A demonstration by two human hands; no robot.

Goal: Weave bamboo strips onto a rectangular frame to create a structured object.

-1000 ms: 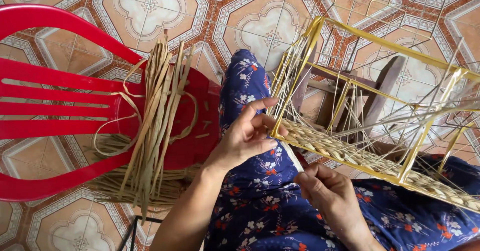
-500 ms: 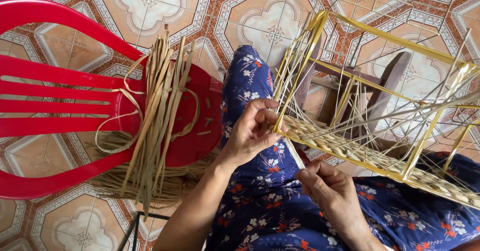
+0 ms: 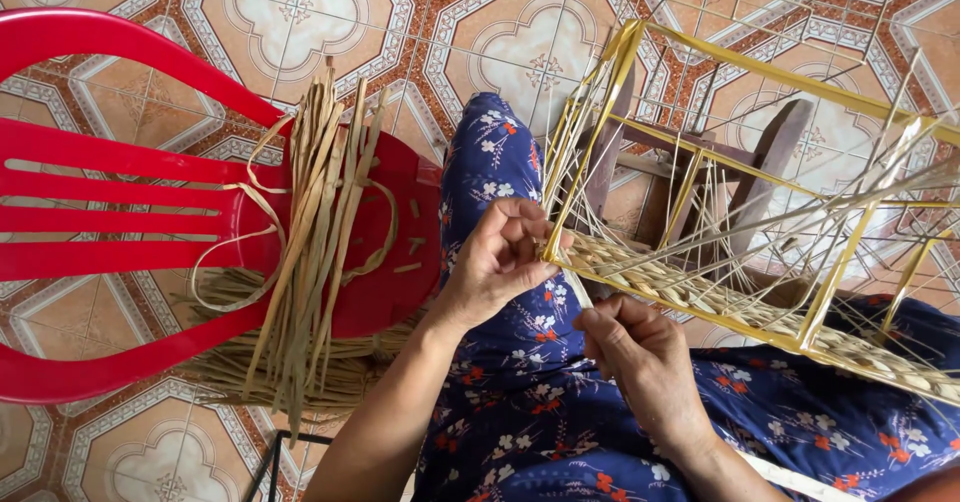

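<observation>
Half-woven basket on a yellow wrapped wire frame (image 3: 760, 292) rests across the person's lap, on the blue flowered cloth (image 3: 520, 402); landmark for all below

Left hand (image 3: 497, 262) at the frame's near-left corner, grip pressed together on the corner post and the woven braid's end there

Right hand (image 3: 640, 357) just below the woven edge, fingers pinching a pale flat strand (image 3: 577, 290) that runs up to that corner

Judgement: frame looks light and stiff, safe to hold by its corner posts; the thin upright stakes (image 3: 720, 232) would bend or kink; strand is soft, pliable, best pinched close to the weave

Left of the basket, well apart: loose bundle of dried tan reed strips (image 3: 320, 232) lying on a red plastic chair (image 3: 120, 222), over the patterned tile floor (image 3: 300, 12)
</observation>
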